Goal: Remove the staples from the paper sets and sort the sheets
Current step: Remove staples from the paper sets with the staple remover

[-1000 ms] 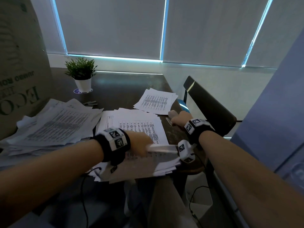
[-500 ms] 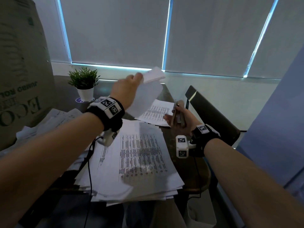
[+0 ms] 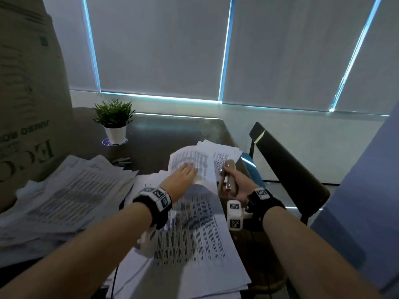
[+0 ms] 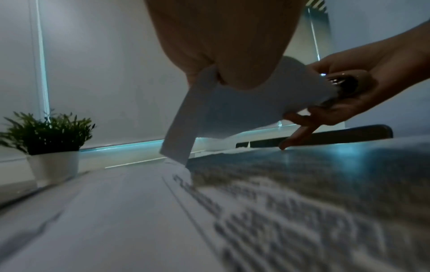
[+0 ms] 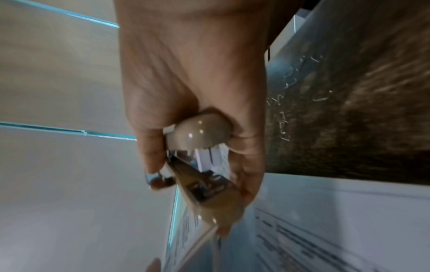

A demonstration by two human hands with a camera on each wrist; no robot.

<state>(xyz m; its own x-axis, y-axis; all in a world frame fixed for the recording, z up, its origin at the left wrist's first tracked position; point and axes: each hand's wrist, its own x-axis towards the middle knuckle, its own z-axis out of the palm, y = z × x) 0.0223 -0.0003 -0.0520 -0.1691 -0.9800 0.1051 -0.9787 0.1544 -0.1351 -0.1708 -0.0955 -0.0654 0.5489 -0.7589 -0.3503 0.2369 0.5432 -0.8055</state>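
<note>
We pinch a loose white printed sheet (image 3: 190, 162) in our left hand (image 3: 183, 178), carrying it toward the small sorted pile (image 3: 224, 151) at the dark table's (image 3: 172, 130) far right edge; we should square it on top. Our right hand (image 3: 236, 184) grips the beige stapler-like tool (image 3: 227, 178).

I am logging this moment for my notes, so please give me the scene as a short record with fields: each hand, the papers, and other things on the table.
left hand: holds one printed sheet, carrying it toward the far pile
right hand: grips a beige stapler-like tool
near pile: printed sheets in front of the person
left pile: loose, untidy sheets
pulled staples: scattered on the dark table
potted plant: far left of the table
cardboard box: left edge
</note>
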